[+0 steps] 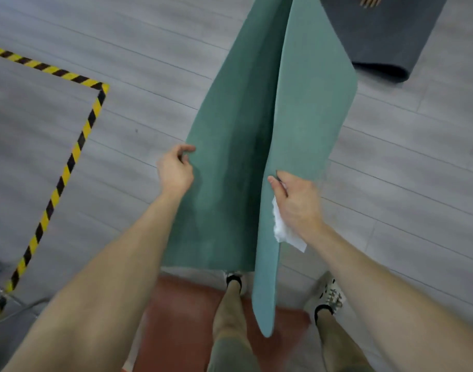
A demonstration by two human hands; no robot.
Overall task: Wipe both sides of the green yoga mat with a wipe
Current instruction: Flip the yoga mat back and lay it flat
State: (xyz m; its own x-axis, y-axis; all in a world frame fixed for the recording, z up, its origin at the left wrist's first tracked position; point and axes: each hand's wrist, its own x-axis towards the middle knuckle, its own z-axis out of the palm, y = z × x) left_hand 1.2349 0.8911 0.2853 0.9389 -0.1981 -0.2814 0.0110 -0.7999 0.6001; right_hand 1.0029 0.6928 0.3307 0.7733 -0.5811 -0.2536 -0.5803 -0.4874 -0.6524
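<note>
1. At far left, a line of yellow-and-black hazard tape [69, 162] runs across the grey plank floor [404, 183] and turns a corner.
2. Our left hand [175, 170] pinches the left long edge of the green yoga mat [230, 157], with the thumb and curled fingers closed on the rim.
3. The green yoga mat stretches away from us up the middle of the view, between our two hands. It is creased lengthwise, and its right part is turned up along the fold and stands higher than the left.
4. The mat's near end hangs between our legs, over a red mat [181, 318] that lies under our feet.
5. Our right hand [297, 200] clasps the inner edge of the raised right part, thumb on the rim. The same hand holds a crumpled white wipe [283, 232], which bunches under the palm and hangs down toward the wrist.
6. Near the lower right, a pale patterned shoe [329, 294] stands on the floor just beside the red mat.
7. At upper right, a dark grey mat [385, 41] lies on the floor, close to the green one; we cannot tell whether they touch.
</note>
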